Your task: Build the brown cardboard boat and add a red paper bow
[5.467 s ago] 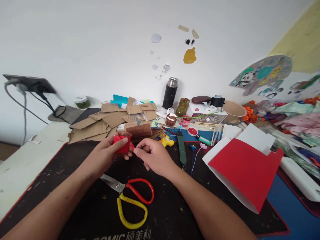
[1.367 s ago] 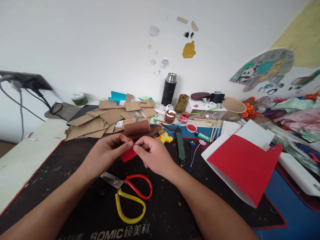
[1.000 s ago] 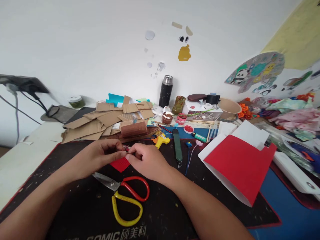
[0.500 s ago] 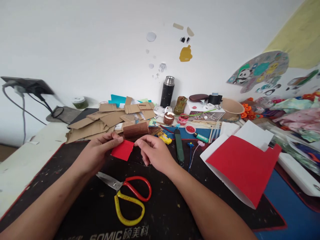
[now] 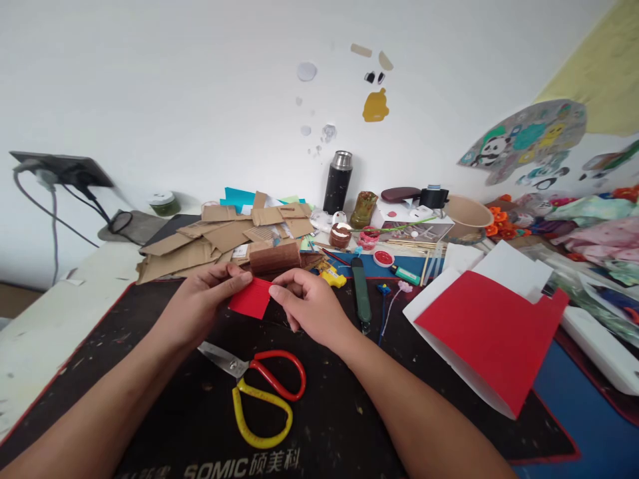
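Note:
Between my hands is a small square of red paper (image 5: 250, 301), held above the black desk mat (image 5: 329, 412). My left hand (image 5: 202, 293) pinches its upper left corner between thumb and fingers. At its upper right corner, my right hand (image 5: 312, 303) closes thumb and fingertips on the edge. Scissors (image 5: 239, 368) with one red and one yellow handle lie on the mat below, blades slightly apart and pointing up-left. Just behind the paper sits a brown roll (image 5: 274, 258). A large red sheet (image 5: 492, 326) with a cut-out corner lies to the right over white paper.
Cardboard pieces (image 5: 200, 243) are heaped at the back left. A black flask (image 5: 338, 183) stands by the wall, near small paint jars (image 5: 341, 235). A green-handled utility knife (image 5: 360, 293), a yellow object (image 5: 332, 277) and a green lighter (image 5: 405, 275) lie beyond my right hand.
My right thumb and fingers have come onto the red square's right corner, which now lies flatter towards me. The whole view has shifted slightly, with things appearing a little further right.

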`<action>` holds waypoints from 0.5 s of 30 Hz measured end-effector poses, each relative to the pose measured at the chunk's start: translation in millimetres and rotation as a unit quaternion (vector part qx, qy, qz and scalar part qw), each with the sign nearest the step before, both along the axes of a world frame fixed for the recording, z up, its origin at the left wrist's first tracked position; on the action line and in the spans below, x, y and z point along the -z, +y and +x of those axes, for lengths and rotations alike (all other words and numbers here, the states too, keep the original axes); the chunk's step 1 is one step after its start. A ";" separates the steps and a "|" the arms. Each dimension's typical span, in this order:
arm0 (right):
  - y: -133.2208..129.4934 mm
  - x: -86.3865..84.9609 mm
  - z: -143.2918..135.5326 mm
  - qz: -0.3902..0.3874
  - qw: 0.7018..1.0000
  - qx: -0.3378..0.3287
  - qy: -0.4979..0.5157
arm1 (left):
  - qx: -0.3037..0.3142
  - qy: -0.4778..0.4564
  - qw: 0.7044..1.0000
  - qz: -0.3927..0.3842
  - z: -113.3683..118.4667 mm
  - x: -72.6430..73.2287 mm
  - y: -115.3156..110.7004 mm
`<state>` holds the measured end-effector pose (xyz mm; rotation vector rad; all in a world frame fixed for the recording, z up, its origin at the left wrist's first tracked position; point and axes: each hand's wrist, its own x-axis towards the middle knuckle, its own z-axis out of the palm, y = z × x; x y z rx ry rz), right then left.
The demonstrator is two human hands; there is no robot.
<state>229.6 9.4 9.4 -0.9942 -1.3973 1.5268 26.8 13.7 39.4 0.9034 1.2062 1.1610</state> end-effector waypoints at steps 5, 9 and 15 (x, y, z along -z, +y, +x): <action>-1.7 4.1 -0.7 0.032 0.998 0.013 -0.043 | 0.012 0.000 1.000 0.001 -2.8 7.3 0.0; -2.7 4.8 -0.6 0.042 0.998 0.015 -0.050 | 0.018 -0.002 1.000 -0.003 -4.1 10.9 1.6; -2.1 -3.0 -1.0 0.017 1.000 0.010 -0.024 | 0.032 0.009 0.999 0.005 -4.0 7.4 0.5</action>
